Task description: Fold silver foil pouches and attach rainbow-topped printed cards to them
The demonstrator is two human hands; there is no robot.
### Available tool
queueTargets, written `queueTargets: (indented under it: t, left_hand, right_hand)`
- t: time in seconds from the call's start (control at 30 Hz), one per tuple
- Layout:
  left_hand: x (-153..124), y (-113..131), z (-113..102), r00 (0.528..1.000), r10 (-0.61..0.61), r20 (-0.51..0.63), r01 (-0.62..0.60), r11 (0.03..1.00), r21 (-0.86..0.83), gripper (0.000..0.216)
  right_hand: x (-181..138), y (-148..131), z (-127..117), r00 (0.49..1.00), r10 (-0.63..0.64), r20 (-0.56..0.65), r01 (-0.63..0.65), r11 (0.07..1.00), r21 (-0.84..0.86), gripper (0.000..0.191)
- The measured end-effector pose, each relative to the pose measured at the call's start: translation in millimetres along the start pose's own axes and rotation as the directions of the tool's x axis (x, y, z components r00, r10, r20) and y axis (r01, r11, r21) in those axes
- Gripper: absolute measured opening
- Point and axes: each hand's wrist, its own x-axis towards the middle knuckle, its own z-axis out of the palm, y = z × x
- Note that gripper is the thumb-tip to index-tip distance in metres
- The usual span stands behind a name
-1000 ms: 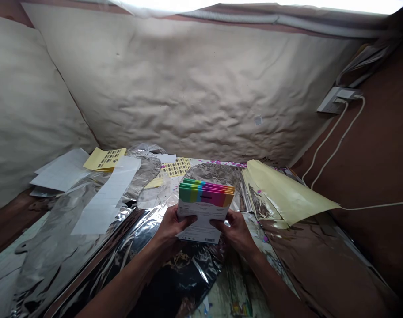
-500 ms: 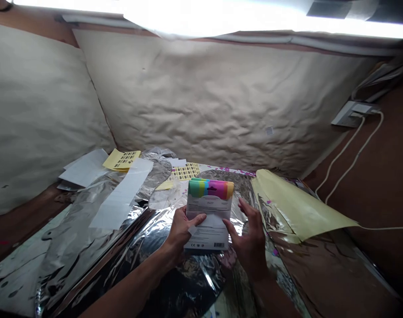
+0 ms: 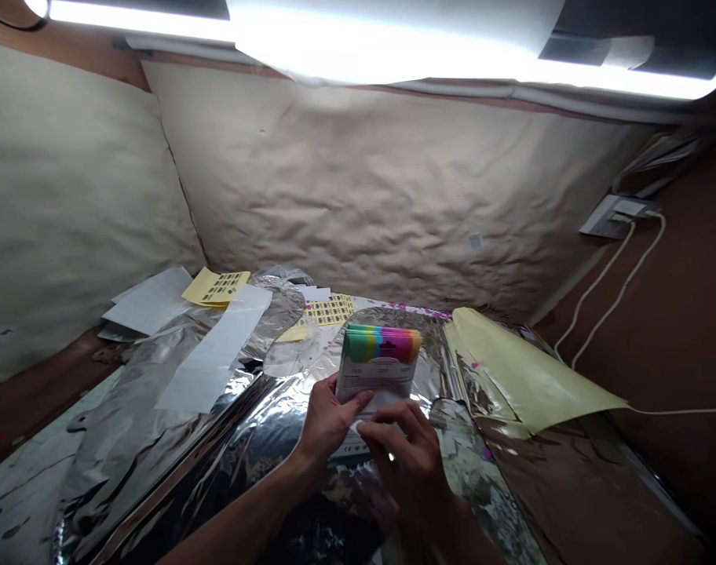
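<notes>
A stack of white cards with rainbow-coloured tops (image 3: pixel 380 362) stands upright over crinkled silver foil sheets (image 3: pixel 175 455) in the middle of the bench. My left hand (image 3: pixel 327 422) grips the stack's left edge, thumb across its printed face. My right hand (image 3: pixel 406 455) lies over the lower part of the stack, fingers curled and pointing left, fingertips touching the card face near my left thumb. The stack's bottom edge is hidden behind my right hand.
A curled pale yellow backing sheet (image 3: pixel 528 377) lies to the right. Yellow label sheets (image 3: pixel 217 287) and white papers (image 3: pixel 149 300) sit at the back left. A white cable (image 3: pixel 605 290) hangs from a wall socket (image 3: pixel 610 216). Beige padded walls enclose the bench.
My right hand has moved from the stack's right edge across to its lower front face. The stack has tilted back slightly and the view has shifted up a little.
</notes>
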Motion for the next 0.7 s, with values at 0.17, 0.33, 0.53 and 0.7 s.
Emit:
queueTargets:
  t: [0.17,0.33,0.53,0.7]
  left_hand:
    - [-1,-7,0,0.986,-0.148,-0.071,0.13,0.968,-0.212,0.049]
    - [-5,-11,3,0.98,-0.179,-0.09,0.152,0.957,-0.247,0.054]
    - [-10,-11,6,0.983,-0.175,-0.063,0.155,0.957,-0.244,0.05]
    - [-13,-7,7,0.988,-0.151,-0.035,0.138,0.959,-0.246,0.046]
  right_hand:
    - [-5,21,5,0.839,0.528,-0.132,-0.49,0.838,0.24,0.007]
    - [-6,36,16,0.69,0.724,-0.014,-0.662,0.639,0.391,0.018]
    - [-7,29,24,0.751,0.638,-0.17,-0.581,0.761,0.29,0.014]
    - [-3,37,16,0.663,0.742,-0.104,-0.639,0.632,0.438,0.079]
